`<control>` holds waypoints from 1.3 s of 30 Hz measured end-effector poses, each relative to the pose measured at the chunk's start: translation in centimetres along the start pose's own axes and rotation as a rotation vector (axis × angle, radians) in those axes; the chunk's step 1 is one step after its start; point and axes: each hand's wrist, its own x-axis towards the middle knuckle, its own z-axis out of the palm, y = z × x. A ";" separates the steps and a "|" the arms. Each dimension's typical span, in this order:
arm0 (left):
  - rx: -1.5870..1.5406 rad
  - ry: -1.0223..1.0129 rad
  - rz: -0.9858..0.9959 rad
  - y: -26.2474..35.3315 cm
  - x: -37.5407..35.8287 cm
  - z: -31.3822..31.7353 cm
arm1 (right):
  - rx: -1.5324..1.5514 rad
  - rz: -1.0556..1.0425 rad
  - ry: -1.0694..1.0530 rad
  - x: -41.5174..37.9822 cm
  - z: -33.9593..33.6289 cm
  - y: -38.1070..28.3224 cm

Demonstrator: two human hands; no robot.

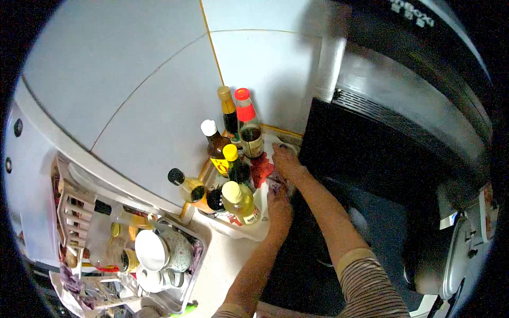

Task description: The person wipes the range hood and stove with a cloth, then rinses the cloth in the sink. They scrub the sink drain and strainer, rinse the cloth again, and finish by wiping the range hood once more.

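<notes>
Both hands reach into a white tray (260, 231) of bottles in the corner. My left hand (279, 200) is at the tray's right side, its fingers closed at a crumpled, purplish bit that I cannot name. Just above it, my right hand (287, 160) curls over the tray's edge; what lies under its fingers is hidden. A crumpled red wrapper or bag (261, 169) lies beside both hands. Nearest to them stand a red-capped bottle (251, 139) of dark liquid, a yellow-capped dark bottle (238, 168) and a pale yellow bottle (243, 205).
More bottles stand behind: a gold-capped one (229, 114) and a white-capped brown one (216, 146). A black cooktop (371, 212) lies right of the tray, with a lidded pot (450, 259) at far right. Lower left, a metal tray (197, 265) holds enamel mugs (152, 249).
</notes>
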 end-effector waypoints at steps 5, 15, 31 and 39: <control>0.291 -0.044 0.185 -2.1 2.8 2.3 | -0.166 0.067 -0.104 0.9 -0.3 0.1; 0.557 -0.086 0.181 -5.7 2.7 5.6 | 0.445 0.239 -0.542 -0.6 -5.0 -1.0; -0.071 -0.692 -0.208 0.3 0.6 -0.1 | 0.374 0.095 -0.606 -7.9 -13.8 -0.4; -0.169 -0.801 -0.344 0.2 -5.6 -9.7 | 0.412 -0.020 -0.882 -7.4 -15.1 -7.8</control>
